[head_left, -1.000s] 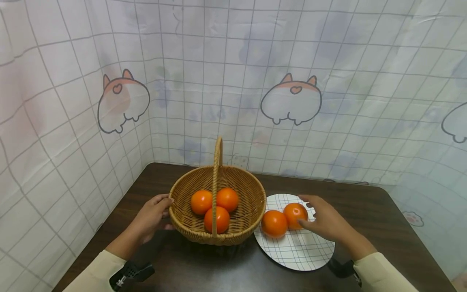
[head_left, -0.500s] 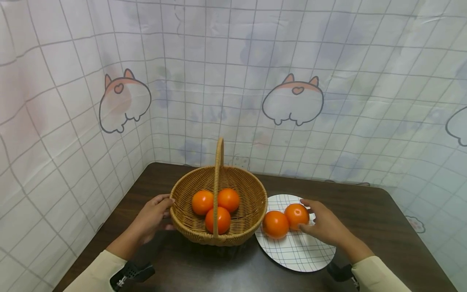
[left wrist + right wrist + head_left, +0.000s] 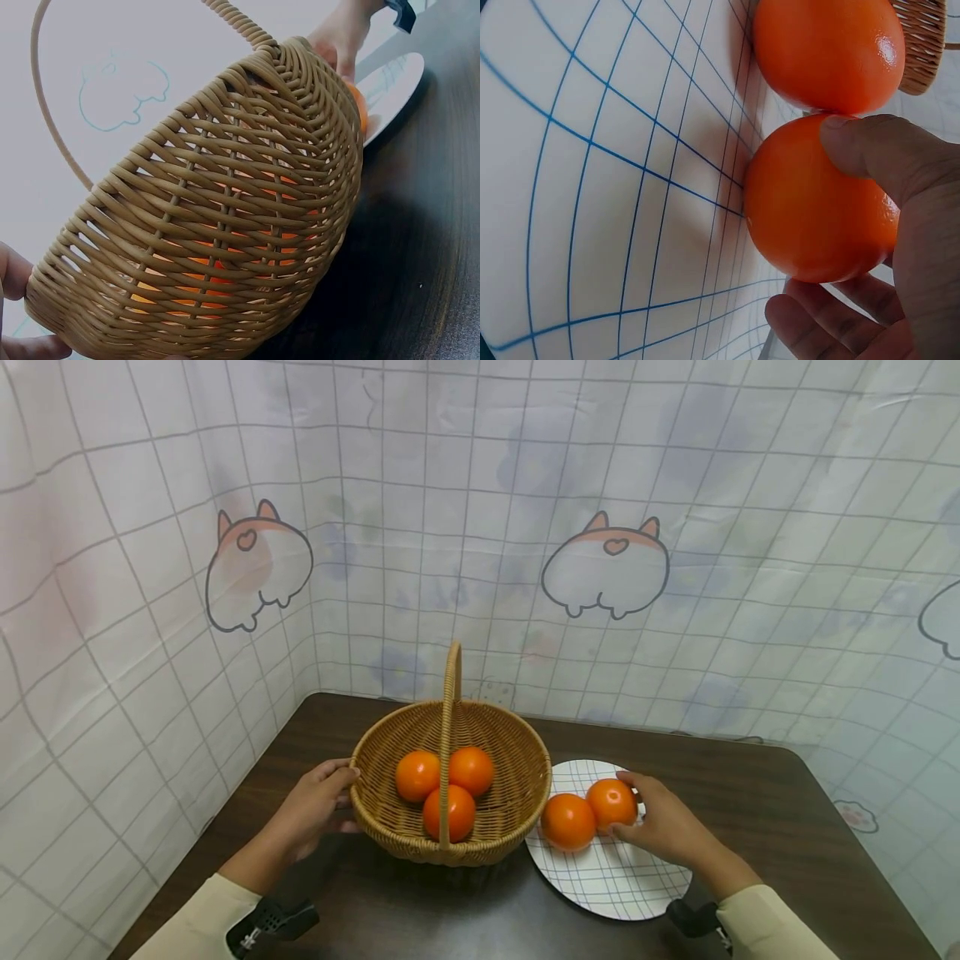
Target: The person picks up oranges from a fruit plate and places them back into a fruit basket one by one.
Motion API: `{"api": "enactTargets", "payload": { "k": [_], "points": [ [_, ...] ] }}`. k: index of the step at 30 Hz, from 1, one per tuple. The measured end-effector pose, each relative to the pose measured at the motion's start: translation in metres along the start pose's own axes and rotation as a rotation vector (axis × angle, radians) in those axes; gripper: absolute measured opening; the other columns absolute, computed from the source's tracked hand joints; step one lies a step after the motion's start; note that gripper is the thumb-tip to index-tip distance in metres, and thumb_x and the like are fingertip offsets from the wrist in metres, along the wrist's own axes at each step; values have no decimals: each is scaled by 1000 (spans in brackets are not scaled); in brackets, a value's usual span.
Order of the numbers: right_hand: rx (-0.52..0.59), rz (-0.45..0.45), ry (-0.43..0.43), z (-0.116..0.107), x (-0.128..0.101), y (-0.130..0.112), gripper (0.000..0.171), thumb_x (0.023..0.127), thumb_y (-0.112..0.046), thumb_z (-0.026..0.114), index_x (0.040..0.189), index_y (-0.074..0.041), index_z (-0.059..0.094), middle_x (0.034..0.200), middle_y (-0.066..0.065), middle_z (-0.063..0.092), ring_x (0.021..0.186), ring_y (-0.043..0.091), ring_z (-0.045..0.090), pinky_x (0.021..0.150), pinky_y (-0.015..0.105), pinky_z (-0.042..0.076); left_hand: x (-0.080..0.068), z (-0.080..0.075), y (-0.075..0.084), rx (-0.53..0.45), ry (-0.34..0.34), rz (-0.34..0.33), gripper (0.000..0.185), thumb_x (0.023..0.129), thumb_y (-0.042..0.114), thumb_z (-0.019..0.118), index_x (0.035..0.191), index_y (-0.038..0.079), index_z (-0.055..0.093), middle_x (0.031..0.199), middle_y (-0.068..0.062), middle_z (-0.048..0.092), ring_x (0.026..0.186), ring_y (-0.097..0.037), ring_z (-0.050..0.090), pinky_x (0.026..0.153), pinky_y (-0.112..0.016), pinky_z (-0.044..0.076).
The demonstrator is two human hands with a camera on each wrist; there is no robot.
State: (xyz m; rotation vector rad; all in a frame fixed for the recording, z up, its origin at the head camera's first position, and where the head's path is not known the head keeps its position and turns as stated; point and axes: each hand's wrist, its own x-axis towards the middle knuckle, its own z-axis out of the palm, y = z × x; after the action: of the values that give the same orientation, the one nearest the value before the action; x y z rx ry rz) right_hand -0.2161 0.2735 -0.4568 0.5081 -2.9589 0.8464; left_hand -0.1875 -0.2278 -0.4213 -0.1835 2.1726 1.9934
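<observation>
Right hand [image 3: 663,827] fingers curled round orange [image 3: 612,802] (on plate [image 3: 600,885]), left hand [image 3: 311,810] gripping basket [image 3: 487,835] rim

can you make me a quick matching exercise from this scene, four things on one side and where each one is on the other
Things:
1. left hand
2. right hand
3. three oranges
4. plate

Places:
A. on the dark table, right of the basket
B. inside the basket
C. holding the basket's left rim
D. curled round an orange on the plate

Pairs: 1-C, 2-D, 3-B, 4-A
</observation>
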Motion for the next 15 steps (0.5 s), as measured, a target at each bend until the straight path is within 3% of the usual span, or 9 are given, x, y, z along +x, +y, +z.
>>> {"api": "enactTargets", "payload": {
  "k": [3, 15],
  "points": [
    [5, 7, 1, 1, 1, 0, 84, 80, -26, 89, 145, 6, 47, 132, 25, 57, 106, 34, 62, 83, 47, 59, 1, 0, -1, -1, 2, -1, 53, 108, 27, 49, 151, -3, 37, 140, -28, 46, 116, -37, 61, 78, -47, 61],
    [3, -22, 31, -12, -2, -6, 84, 78, -24, 90, 143, 7, 47, 132, 27, 56, 102, 32, 60, 84, 50, 57, 1, 0, -1, -9, 3, -5, 53, 108, 27, 49, 151, -3, 36, 141, -29, 46, 120, -40, 58, 78, -48, 61]
  ]
}}
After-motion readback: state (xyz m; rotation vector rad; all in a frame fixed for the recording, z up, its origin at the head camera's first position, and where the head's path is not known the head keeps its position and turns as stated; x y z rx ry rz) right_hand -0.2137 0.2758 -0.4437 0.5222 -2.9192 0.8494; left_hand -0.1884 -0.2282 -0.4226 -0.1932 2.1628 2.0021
